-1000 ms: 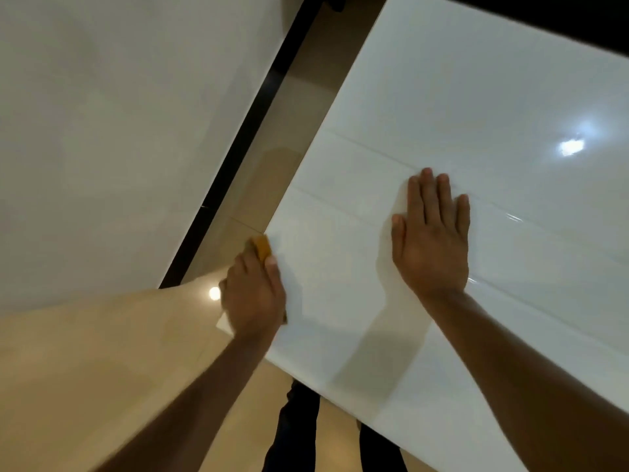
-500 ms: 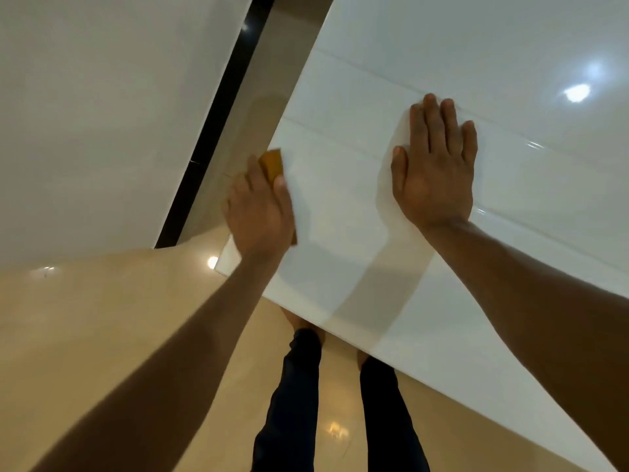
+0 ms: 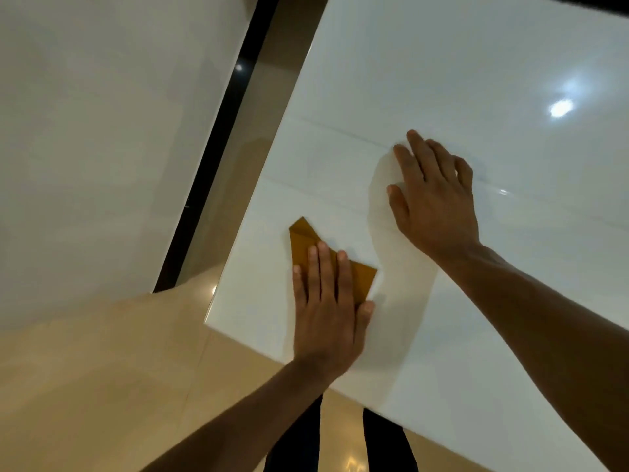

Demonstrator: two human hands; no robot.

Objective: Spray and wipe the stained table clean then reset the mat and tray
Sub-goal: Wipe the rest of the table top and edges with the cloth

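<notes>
White table [image 3: 442,63], one cloth [image 3: 303,247], two hands [image 3: 326,315]

We see a glossy white table [image 3: 442,80], a mustard-brown cloth [image 3: 303,247] lower centre, tan floor [image 3: 85,386] lower left, dark trousers [image 3: 292,444] at the bottom.

Glossy white table [image 3: 442,63], folded brown cloth [image 3: 301,247] near its corner.

Indoors, and it looks like a home dining area or a similar tidy room: a glossy white table [image 3: 476,63] mirrors a ceiling light, polished beige floor tiles [image 3: 85,386] shine below, and a pale wall [image 3: 85,131] with a dark skirting strip [image 3: 218,148] runs alongside.
</notes>
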